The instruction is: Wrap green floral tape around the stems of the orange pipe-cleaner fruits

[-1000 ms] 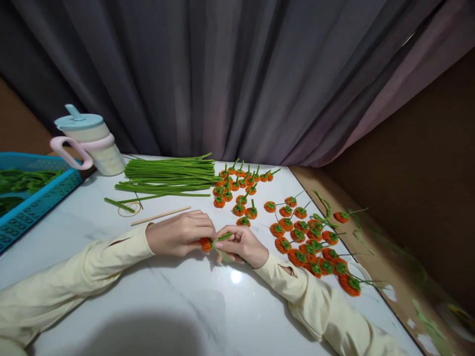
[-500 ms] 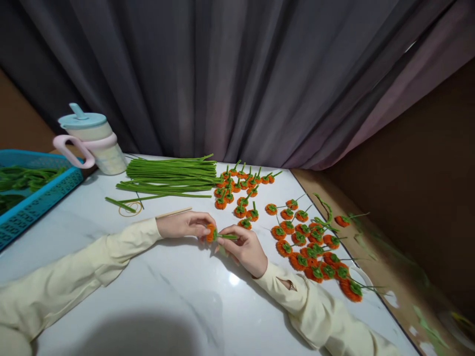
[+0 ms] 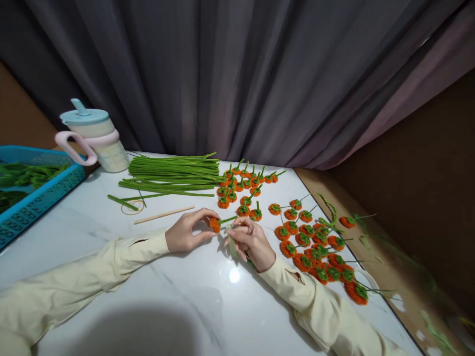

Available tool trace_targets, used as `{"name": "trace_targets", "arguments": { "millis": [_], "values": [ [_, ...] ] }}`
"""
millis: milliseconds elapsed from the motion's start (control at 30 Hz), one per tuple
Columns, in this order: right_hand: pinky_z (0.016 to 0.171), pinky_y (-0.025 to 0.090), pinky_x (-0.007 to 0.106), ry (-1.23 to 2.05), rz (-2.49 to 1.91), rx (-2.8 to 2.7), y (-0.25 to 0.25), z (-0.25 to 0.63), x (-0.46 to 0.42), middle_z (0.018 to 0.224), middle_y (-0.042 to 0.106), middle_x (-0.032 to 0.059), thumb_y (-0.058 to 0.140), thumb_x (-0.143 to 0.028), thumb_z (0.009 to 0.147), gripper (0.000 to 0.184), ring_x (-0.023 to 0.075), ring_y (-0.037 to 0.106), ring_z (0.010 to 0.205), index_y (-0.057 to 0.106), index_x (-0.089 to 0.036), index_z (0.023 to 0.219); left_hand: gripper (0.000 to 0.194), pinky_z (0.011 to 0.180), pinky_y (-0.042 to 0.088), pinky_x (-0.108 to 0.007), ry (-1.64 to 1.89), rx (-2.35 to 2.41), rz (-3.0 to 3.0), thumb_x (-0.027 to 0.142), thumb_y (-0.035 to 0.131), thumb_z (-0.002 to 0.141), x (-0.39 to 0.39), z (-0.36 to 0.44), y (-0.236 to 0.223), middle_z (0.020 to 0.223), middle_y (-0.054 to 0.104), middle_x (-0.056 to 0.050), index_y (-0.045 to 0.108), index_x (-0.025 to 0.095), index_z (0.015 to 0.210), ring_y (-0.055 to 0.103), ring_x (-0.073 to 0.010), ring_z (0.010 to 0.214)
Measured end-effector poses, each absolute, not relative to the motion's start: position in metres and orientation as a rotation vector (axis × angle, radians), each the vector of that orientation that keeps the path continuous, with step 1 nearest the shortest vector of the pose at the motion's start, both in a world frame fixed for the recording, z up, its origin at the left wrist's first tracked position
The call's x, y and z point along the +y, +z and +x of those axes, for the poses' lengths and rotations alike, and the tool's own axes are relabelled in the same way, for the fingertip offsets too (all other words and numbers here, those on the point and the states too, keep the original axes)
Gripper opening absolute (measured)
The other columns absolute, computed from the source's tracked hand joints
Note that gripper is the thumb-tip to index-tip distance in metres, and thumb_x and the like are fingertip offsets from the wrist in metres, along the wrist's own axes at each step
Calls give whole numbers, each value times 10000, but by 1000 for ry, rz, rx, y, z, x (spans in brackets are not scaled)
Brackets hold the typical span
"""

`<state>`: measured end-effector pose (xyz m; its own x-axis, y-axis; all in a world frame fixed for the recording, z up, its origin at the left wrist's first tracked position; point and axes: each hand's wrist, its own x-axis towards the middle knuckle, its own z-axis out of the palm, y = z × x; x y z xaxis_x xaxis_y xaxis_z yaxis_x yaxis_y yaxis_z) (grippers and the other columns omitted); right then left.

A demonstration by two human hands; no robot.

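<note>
Between the thumb and fingers of my left hand is a small orange pipe-cleaner fruit with a green top. Its green stem points right, toward my other hand. My right hand is closed in a pinch on a thin pale green strip of tape, which hangs down beside the stem. Just beyond the hands stand similar fruits with short green stems. To the right lies a bigger group of orange fruits with thin wire stems.
A bundle of green pipe cleaners lies at the back of the white table. Near it are a wooden stick and a rubber band. A lidded cup and a blue basket stand at left.
Both hands have shifted slightly right, and the fruit has been turned so its stem points up and right. My right fingers have moved off the stem, with the pale strip now showing.
</note>
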<state>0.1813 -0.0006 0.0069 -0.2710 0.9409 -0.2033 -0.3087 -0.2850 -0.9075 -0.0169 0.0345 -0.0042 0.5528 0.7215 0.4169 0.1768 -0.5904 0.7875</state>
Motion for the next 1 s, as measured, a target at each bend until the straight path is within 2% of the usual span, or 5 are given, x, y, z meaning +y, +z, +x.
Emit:
{"name": "trace_targets", "arguments": {
  "millis": [167,367,667,833,1000],
  "values": [
    [247,284,148,1739,-1028,-1033,7,183,0,515,633,16,751,-322,633,268,49,412,299,594,-115,695,314,867,489,-327,1100,672,2348,135,542,821,35,-19,-2,1072,614,-116,499,149,1132,594,-196,983],
    [263,163,158,1659,-1016,-1153,4,181,-3,486,588,-19,732,-351,677,308,18,308,294,678,-118,872,373,936,476,-331,1026,478,2451,66,483,826,33,-18,-8,1162,578,-157,450,131,1192,549,-202,1107],
    [308,200,150,1542,-1001,-1206,5,178,-7,505,531,-73,726,-320,689,423,18,315,340,577,-147,1046,442,889,514,-276,1084,501,2450,97,519,806,31,-20,-11,1116,616,-131,408,153,1230,609,-185,1033],
    [302,221,133,1584,-1028,-1162,3,177,-6,510,553,-86,736,-333,665,433,34,361,338,469,-186,972,428,900,508,-297,1045,340,2496,57,477,813,31,-19,-9,1141,605,-148,445,156,1228,566,-205,1102],
    [293,214,132,1606,-1029,-1146,6,177,-6,507,545,-91,728,-362,669,425,31,342,314,446,-195,940,397,856,524,-296,1055,328,2489,54,473,793,31,-19,-6,1120,617,-155,461,151,1178,597,-202,1047]
  ]
}}
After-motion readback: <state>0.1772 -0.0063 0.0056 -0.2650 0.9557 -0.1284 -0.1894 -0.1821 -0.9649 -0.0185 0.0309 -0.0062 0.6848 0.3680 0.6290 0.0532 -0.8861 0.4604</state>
